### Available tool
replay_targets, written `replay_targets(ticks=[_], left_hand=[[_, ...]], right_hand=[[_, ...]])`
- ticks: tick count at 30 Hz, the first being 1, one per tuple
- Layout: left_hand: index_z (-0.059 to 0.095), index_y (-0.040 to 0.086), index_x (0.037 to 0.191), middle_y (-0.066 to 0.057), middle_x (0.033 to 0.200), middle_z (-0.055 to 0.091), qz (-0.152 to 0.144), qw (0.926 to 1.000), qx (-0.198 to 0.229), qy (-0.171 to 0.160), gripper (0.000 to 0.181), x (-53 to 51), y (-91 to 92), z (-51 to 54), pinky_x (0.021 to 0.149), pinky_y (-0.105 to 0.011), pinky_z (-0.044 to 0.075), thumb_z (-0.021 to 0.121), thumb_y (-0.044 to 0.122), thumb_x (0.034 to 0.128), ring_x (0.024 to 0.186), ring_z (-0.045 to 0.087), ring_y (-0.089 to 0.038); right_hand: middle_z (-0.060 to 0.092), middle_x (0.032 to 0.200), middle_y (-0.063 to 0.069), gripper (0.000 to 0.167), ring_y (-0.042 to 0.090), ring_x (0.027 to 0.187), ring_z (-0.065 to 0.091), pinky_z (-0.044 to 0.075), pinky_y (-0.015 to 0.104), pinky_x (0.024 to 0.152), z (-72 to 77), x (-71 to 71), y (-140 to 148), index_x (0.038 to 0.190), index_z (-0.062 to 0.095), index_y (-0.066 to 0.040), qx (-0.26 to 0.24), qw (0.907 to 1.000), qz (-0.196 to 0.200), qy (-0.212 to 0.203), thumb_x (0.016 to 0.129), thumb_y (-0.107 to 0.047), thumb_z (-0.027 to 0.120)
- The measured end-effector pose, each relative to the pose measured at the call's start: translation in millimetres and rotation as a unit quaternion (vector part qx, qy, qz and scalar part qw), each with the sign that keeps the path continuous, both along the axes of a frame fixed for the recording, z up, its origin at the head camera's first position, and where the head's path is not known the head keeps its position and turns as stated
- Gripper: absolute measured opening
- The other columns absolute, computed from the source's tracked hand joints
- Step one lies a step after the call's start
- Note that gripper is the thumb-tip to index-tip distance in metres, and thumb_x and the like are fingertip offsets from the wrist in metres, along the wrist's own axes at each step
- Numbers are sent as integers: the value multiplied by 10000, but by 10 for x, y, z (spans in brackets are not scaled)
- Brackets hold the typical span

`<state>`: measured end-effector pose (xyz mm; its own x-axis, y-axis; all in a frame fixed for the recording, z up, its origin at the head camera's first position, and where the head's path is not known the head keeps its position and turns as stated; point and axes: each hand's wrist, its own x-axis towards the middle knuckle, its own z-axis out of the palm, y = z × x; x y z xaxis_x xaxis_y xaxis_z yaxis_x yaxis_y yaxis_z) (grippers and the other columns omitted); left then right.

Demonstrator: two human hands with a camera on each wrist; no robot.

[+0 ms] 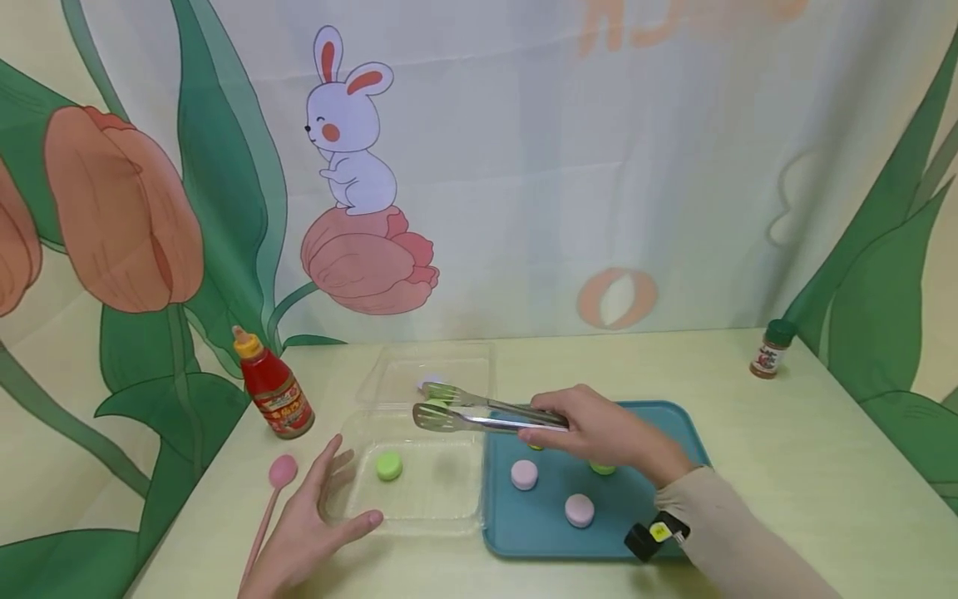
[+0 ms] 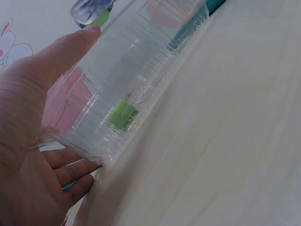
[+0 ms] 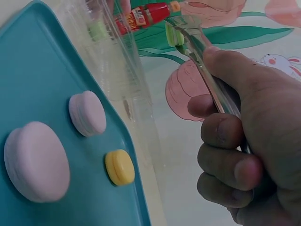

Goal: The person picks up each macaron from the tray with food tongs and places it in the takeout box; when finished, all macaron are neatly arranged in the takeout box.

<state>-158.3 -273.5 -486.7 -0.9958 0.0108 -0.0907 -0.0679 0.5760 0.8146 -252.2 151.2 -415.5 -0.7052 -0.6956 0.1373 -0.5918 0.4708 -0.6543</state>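
My right hand [image 1: 599, 428] grips metal tongs [image 1: 437, 418], held out to the left above the clear plastic box [image 1: 419, 526]. A green macaron [image 3: 175, 36] sits between the tong tips. Inside the box lies another green macaron [image 1: 388, 466], near its left side. My left hand [image 1: 303, 528] is at the box's left front corner, thumb and fingers spread on either side of it. On the blue tray [image 1: 539, 545] are pink macarons [image 1: 580, 510], a yellow macaron [image 3: 121, 167] and a green macaron [image 1: 602, 468], partly hidden under my right hand.
The box's clear lid [image 1: 389, 370] lies folded back behind it. A red sauce bottle [image 1: 280, 395] stands at the left, with a pink long-handled spoon-like tool [image 1: 283, 471] in front. A green-capped spice jar [image 1: 772, 349] stands far right. A printed curtain [image 1: 509, 191] hangs behind the table.
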Motion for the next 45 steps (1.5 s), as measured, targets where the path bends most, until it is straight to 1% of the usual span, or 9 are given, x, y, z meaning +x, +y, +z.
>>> replay_targets(ticks=[3, 6, 11, 16, 21, 27, 34, 39, 45], left_hand=[[84, 246, 1803, -192, 1795, 352, 0, 10000, 16, -42, 1289, -5, -1, 12, 1293, -731, 277, 953, 488, 882, 1656, 339, -444], [87, 247, 1803, -193, 1795, 353, 7, 10000, 41, -41, 1289, -6, -2, 16, 1294, -731, 276, 956, 484, 881, 1657, 336, -445], [112, 244, 1799, -185, 1787, 373, -10, 9999, 80, 71, 1273, -1, -9, 11, 1306, -727, 272, 962, 465, 878, 1653, 353, -431], [119, 245, 1798, -174, 1789, 373, -25, 9998, 144, 131, 1272, -6, -17, -6, 1306, -722, 285, 970, 446, 874, 1650, 362, -423], [122, 242, 1798, -171, 1792, 368, -40, 9997, 175, 180, 1276, -12, -20, -19, 1307, -710, 295, 978, 427, 869, 1649, 366, -417], [121, 249, 1797, -171, 1793, 365, -32, 9997, 196, 145, 1273, -13, -19, -16, 1314, -701, 283, 976, 430, 871, 1654, 356, -415], [116, 253, 1798, -171, 1793, 368, 10, 9999, 108, 57, 1284, -16, -17, -2, 1308, -698, 293, 976, 451, 865, 1655, 351, -424], [126, 247, 1797, -172, 1789, 374, -8, 9998, 159, 126, 1278, -10, -20, 5, 1316, -695, 284, 982, 423, 864, 1653, 355, -419], [125, 247, 1797, -173, 1789, 375, -24, 9998, 147, 145, 1276, -3, -28, 0, 1314, -701, 283, 979, 427, 867, 1650, 361, -418]], right_hand=[[500, 739, -94, 340, 55, 638, 441, 394, 257, 626, -24, -13, -80, 932, 655, -238, 241, 9997, 4, 36, 1108, -528, 669], [456, 735, -96, 371, 50, 646, 427, 385, 261, 629, -51, -22, -154, 912, 639, -233, 382, 9992, 66, -41, 1109, -547, 657], [412, 701, -97, 388, 46, 605, 380, 363, 256, 610, -88, -53, -256, 879, 636, -204, 536, 9982, 245, -111, 1119, -508, 661], [457, 700, -93, 337, 37, 595, 409, 375, 256, 612, -80, -69, -346, 905, 677, -215, 804, 9962, 314, -94, 1119, -476, 674], [419, 686, -82, 376, 48, 584, 382, 346, 270, 603, -32, -59, -437, 841, 628, -191, 1046, 9937, 400, -103, 1119, -437, 688], [417, 662, -81, 387, 53, 559, 409, 366, 261, 596, 23, -44, -530, 805, 609, -170, 1196, 9922, 349, -45, 1105, -385, 723], [512, 680, -71, 276, 55, 565, 484, 401, 248, 568, 74, -40, -607, 888, 699, -197, 1453, 9892, 185, -45, 1084, -383, 756], [553, 698, -52, 246, 67, 576, 502, 400, 257, 563, 109, -27, -619, 920, 715, -203, 1535, 9880, 145, -53, 1078, -385, 764], [529, 682, -47, 311, 71, 553, 466, 388, 265, 563, 94, -13, -591, 880, 675, -181, 1440, 9893, 203, -102, 1089, -400, 745]])
